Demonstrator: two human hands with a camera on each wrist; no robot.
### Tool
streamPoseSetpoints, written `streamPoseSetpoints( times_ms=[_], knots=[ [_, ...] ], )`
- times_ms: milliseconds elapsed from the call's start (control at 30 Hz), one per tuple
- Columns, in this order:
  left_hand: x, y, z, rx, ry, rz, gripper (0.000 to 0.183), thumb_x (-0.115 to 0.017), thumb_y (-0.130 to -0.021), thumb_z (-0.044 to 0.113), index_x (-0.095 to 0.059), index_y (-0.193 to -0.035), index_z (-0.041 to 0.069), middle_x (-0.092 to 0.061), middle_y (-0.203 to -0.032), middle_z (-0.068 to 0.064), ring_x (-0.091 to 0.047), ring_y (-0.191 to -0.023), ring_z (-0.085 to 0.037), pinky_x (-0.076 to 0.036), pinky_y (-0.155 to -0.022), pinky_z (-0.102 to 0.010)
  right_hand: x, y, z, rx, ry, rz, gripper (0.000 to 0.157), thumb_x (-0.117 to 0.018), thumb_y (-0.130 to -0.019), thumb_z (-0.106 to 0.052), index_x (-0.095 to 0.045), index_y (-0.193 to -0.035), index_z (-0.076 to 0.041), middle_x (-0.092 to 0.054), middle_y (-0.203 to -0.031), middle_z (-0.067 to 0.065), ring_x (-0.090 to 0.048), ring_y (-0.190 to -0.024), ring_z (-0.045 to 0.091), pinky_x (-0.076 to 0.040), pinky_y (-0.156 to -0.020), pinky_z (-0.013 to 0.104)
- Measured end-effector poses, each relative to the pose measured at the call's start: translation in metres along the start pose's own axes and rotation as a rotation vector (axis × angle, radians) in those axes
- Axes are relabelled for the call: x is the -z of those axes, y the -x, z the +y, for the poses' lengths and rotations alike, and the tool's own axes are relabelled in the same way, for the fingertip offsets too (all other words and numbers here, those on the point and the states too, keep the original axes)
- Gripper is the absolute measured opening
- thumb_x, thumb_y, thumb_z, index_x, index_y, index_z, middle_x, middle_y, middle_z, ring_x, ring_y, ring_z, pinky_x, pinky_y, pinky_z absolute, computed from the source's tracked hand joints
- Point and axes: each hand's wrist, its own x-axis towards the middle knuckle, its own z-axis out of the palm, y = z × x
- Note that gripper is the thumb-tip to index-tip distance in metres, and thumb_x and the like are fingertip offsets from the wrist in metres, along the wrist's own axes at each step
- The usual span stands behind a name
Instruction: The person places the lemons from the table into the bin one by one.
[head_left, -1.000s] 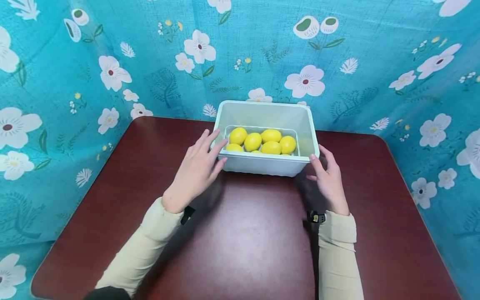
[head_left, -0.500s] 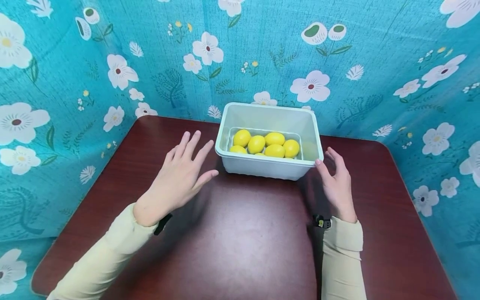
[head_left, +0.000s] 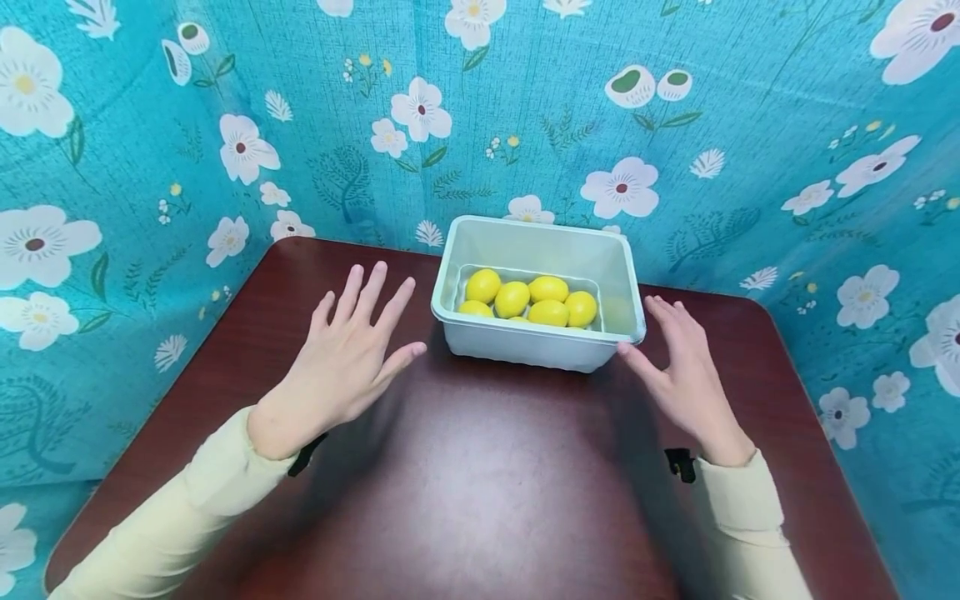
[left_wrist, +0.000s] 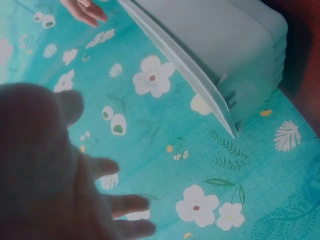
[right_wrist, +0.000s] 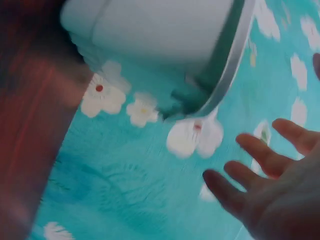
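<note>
A pale grey-green plastic bin [head_left: 525, 348] stands near the back of the table, with several yellow lemons [head_left: 512, 298] lying on its floor. To the left of it my left hand [head_left: 330, 367] is held with fingers spread, apart from the bin and holding nothing. My right hand [head_left: 690, 371] is at the bin's front right corner, fingers extended, its thumb tip overlapping the rim in the head view. In the right wrist view a gap shows between those fingers [right_wrist: 260, 155] and the bin's wall [right_wrist: 150, 35].
The dark red-brown table [head_left: 480, 483] has rounded back corners. A blue flowered cloth [head_left: 300, 125] hangs close behind the bin and along both sides. Black wrist straps [head_left: 681, 464] sit at the cuffs.
My left hand has drawn away from the bin's left rim, moving left with fingers spread. My right hand has loosened from the right corner and its forearm has swung outward. The bin stays put.
</note>
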Motion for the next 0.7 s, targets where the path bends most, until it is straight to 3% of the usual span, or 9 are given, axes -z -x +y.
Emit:
streamPoseSetpoints(
  times_ms=[167,467,700],
  knots=[
    [0.003,-0.003,0.003,-0.005,0.017,0.061,0.074,-0.035,-0.085,0.061,-0.01,-0.145,0.026,-0.008,-0.151,-0.009,-0.004,-0.138,-0.032,-0.017,-0.101,-0.058,-0.001,0.007,-0.01,0.11,0.146,-0.076,0.076,-0.063,-0.079,-0.042,-0.029,-0.141,-0.016,-0.027,-0.144,0.015,-0.012,-0.136,0.033,-0.023,-0.098,0.061],
    [0.005,0.001,0.01,0.046,-0.015,-0.075,0.081,-0.021,-0.079,0.074,-0.005,-0.145,0.028,-0.003,-0.152,-0.006,0.0,-0.138,-0.032,-0.01,-0.104,-0.058,0.006,0.019,-0.019,0.105,0.222,-0.104,0.086,-0.062,-0.076,-0.049,-0.019,-0.144,-0.018,-0.02,-0.147,0.015,-0.006,-0.137,0.037,-0.015,-0.104,0.058],
    [0.003,-0.002,0.017,0.043,-0.006,-0.087,0.083,-0.02,-0.077,0.076,-0.003,-0.144,0.03,-0.002,-0.152,-0.005,0.002,-0.139,-0.03,-0.007,-0.104,-0.059,0.008,0.024,-0.026,0.125,0.231,-0.137,0.092,-0.063,-0.074,-0.054,-0.017,-0.144,-0.016,-0.011,-0.15,0.014,-0.001,-0.137,0.036,-0.004,-0.106,0.057]
  ],
)
